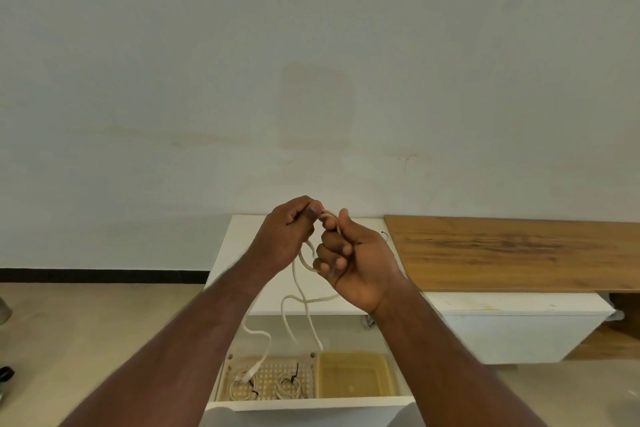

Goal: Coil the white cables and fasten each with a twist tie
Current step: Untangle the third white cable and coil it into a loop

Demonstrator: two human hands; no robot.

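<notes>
Both hands are raised over a white cabinet top (235,253). My left hand (284,236) pinches one part of a white cable (304,302) between thumb and fingers. My right hand (353,260) is closed around small loops of the same cable. The loose rest of the cable hangs down in curves toward an open drawer (311,404). In the drawer lie two coiled white cables (242,388) (289,386), each with a black twist tie on it. A black twist tie (384,235) lies on the cabinet top just behind my right hand.
A translucent yellow bin (355,376) sits in the drawer's right part, and a perforated tray (270,371) holds the coils. A wooden board (512,253) lies on a white unit to the right. A pale wall stands behind, beige floor to the left.
</notes>
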